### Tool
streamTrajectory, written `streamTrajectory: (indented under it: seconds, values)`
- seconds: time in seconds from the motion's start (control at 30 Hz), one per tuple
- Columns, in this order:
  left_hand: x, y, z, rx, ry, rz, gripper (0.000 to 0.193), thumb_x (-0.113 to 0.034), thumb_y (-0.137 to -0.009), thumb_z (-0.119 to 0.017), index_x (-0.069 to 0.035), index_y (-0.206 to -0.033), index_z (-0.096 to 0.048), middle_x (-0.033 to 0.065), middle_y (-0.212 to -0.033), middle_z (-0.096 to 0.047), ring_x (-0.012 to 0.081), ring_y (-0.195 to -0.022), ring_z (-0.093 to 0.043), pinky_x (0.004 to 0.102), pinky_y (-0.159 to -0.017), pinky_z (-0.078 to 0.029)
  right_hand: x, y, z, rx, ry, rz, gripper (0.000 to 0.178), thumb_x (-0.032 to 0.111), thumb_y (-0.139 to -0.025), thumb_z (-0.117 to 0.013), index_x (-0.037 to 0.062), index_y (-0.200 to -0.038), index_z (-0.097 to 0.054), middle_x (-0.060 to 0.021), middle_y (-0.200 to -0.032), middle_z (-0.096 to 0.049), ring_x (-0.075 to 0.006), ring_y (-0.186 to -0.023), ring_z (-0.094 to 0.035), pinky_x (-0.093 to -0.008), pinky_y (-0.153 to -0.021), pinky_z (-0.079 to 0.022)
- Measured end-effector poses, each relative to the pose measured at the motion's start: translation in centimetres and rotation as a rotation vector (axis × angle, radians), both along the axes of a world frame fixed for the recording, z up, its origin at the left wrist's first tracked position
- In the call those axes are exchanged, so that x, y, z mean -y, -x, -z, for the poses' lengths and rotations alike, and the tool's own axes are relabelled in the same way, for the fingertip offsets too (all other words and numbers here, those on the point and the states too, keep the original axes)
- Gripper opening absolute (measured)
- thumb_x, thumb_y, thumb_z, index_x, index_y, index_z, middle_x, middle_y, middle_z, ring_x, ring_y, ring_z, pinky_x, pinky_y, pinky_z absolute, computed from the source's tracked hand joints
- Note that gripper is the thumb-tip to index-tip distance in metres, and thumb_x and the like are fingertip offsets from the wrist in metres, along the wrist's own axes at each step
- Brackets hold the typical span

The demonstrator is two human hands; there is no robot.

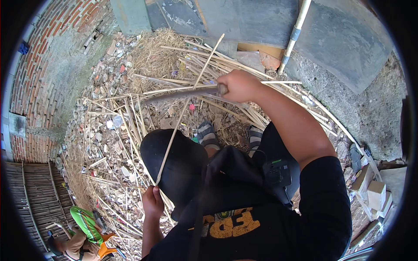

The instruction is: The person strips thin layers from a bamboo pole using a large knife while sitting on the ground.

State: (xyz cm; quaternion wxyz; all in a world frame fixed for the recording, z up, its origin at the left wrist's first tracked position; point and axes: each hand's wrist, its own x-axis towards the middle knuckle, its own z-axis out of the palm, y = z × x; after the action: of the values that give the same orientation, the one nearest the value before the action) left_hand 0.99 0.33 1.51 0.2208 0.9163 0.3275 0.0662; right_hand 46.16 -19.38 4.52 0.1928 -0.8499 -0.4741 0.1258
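My left hand [152,201], low in the view, is closed round the near end of a long, thin bamboo strip [175,132]. The strip slants up and away to the right, past my black-clad knee. My right hand [239,85] grips the short handle of a machete [180,94]. Its dark blade points left and crosses the strip partway along; whether the two touch I cannot tell. Under and beyond the blade, cut bamboo strips [204,65] lie in a loose heap. My feet, in striped sandals [208,135], stand beside them.
Rubble and dry straw [152,54] cover the ground. A brick wall [48,65] rises at left, grey panels [257,19] and an upright pole [294,37] at the far side. Pale blocks [376,193] lie at right. Another person [80,243] is at the lower left.
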Motion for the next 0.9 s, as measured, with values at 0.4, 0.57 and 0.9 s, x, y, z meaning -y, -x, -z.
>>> streamTrajectory:
  seconds: [0.4,0.57,0.9]
  values:
    - [0.3,-0.7,-0.1,-0.081,-0.005,-0.005,0.047,-0.035,-0.107,-0.035,-0.001,-0.082,-0.056,0.0239,-0.064,-0.057,0.0476,-0.063,-0.059,0.0512,-0.057,-0.042,-2.1,1.3,2.8,-0.084,-0.070,-0.068,0.022,0.025,-0.075,-0.073,0.0130,-0.093,-0.067,-0.0130,-0.074,-0.067,-0.0345,-0.075,-0.068,-0.0471,-0.068,-0.053]
    - [0.2,-0.9,-0.2,-0.066,-0.056,0.001,0.040,-0.030,-0.106,-0.041,-0.003,-0.079,-0.053,0.0236,-0.061,-0.055,0.0481,-0.060,-0.057,0.0529,-0.054,-0.041,-1.7,0.6,3.3,-0.079,-0.119,-0.003,0.025,0.025,-0.075,-0.075,0.0103,-0.094,-0.068,-0.0147,-0.074,-0.067,-0.0348,-0.075,-0.068,-0.0464,-0.069,-0.053]
    - [0.3,-0.9,0.3,-0.050,-0.150,-0.004,0.036,-0.027,-0.105,-0.046,-0.004,-0.078,-0.053,0.0230,-0.060,-0.056,0.0482,-0.059,-0.057,0.0544,-0.053,-0.042,-2.3,0.0,3.4,-0.074,-0.142,0.100,0.025,0.022,-0.075,-0.072,0.0076,-0.095,-0.069,-0.0163,-0.076,-0.068,-0.0358,-0.075,-0.068,-0.0464,-0.071,-0.053]
